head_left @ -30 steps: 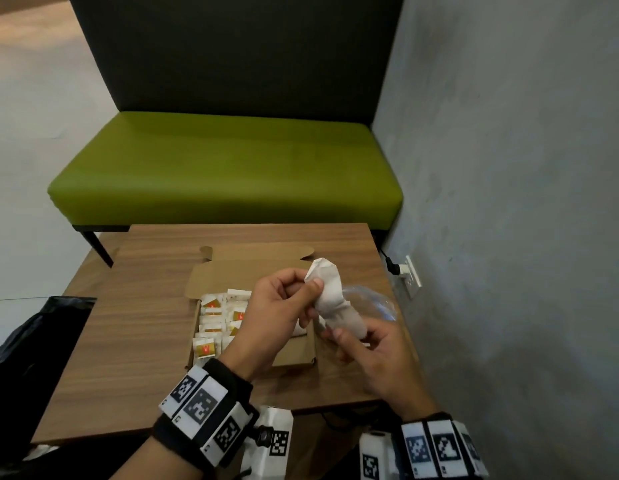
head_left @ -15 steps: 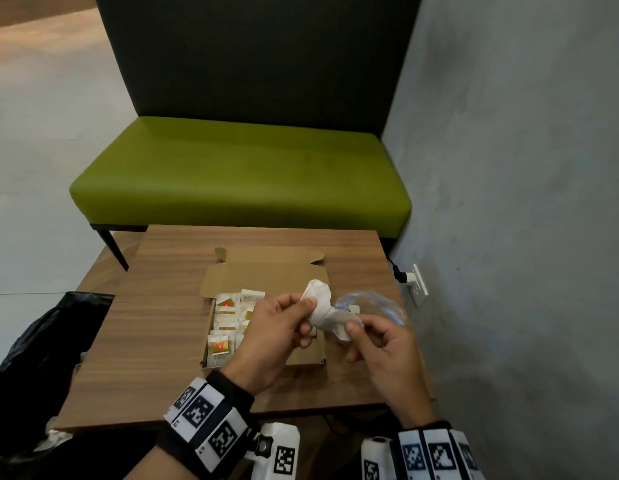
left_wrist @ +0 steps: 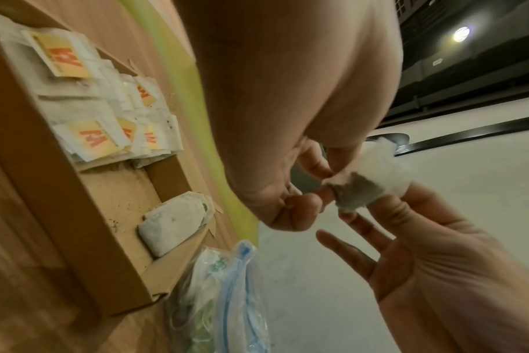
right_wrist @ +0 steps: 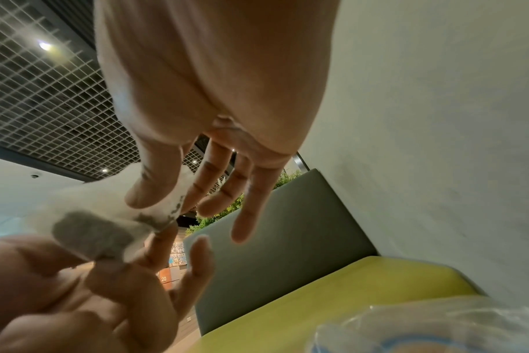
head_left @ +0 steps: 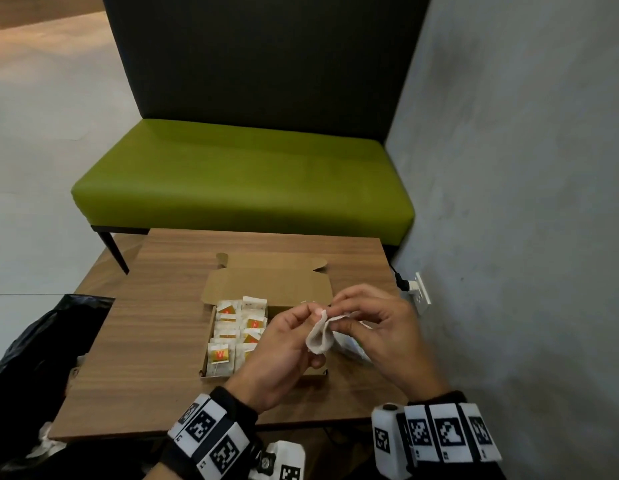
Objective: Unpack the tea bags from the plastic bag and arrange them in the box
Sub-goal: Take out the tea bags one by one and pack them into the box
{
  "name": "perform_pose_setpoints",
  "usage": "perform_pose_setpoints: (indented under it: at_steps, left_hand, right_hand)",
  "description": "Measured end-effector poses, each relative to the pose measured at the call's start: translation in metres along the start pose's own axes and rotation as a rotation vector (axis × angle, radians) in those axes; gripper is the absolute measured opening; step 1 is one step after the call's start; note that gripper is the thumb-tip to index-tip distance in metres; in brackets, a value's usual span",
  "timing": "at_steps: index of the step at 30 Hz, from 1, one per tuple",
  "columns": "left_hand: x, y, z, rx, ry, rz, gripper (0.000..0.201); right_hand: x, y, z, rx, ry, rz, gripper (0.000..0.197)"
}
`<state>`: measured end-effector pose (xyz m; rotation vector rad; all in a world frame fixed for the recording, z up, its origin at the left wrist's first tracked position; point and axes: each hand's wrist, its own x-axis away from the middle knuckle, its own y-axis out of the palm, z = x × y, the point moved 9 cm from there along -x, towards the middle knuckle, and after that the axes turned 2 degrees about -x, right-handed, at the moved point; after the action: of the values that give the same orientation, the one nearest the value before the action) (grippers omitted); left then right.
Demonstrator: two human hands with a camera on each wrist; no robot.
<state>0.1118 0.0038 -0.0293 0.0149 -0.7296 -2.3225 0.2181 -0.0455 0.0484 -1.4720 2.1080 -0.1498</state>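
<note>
An open cardboard box (head_left: 211, 344) lies on the wooden table (head_left: 155, 341). Several tea bags (head_left: 228, 344) with orange tags fill its left half, and one more tea bag (left_wrist: 172, 227) lies in the right half. My left hand (head_left: 313, 311) and right hand (head_left: 335, 320) together pinch a white tea bag (head_left: 320, 336) above the box's right side. It is bent between my fingers. The left wrist view shows my left thumb and finger on the bag (left_wrist: 356, 188); the right wrist view shows my right thumb on the same bag (right_wrist: 106, 215). The clear plastic bag (left_wrist: 227, 298) lies on the table under my right hand.
A green bench (head_left: 242, 181) stands beyond the table. A grey wall (head_left: 508, 202) runs close along the right, with a socket and plug (head_left: 418, 289) at table height. A black bin bag (head_left: 34, 358) sits on the floor at the left.
The tea bag stood upright with my right hand under it. Now both hands pinch it near its top edge, and it hangs bent and lower over the box.
</note>
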Motion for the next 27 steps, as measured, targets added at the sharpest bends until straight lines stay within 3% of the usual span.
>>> perform_pose_setpoints:
  at_steps: [4, 8, 11, 15, 19, 23, 27]
  left_hand:
    - [-0.001, 0.0, 0.003, -0.095, 0.05, 0.045, 0.013]
    - [0.0, -0.004, 0.013, -0.227, 0.151, 0.128, 0.019]
    - [0.003, -0.007, 0.022, -0.326, 0.23, 0.203, 0.022]
    - [0.004, -0.011, 0.026, -0.433, 0.306, 0.287, 0.015]
    - [0.01, -0.016, 0.032, -0.545, 0.402, 0.366, 0.012]
    - [0.016, -0.02, 0.031, -0.565, 0.418, 0.41, 0.013]
    - [0.018, -0.026, 0.029, -0.488, 0.378, 0.407, 0.015]
  right_hand:
    - [0.002, 0.001, 0.004, 0.01, 0.043, 0.04, 0.029]
    - [0.01, -0.009, 0.019, 0.005, 0.175, 0.206, 0.048]
    - [0.022, -0.008, 0.033, -0.091, 0.318, 0.277, 0.037]
    - [0.036, 0.0, 0.036, -0.296, 0.359, 0.354, 0.016]
    - [0.045, 0.017, 0.032, -0.359, 0.383, 0.279, 0.024]
    - [0.048, 0.03, 0.041, -0.266, 0.388, 0.222, 0.003]
    - [0.05, 0.038, 0.049, -0.161, 0.383, 0.179, 0.023]
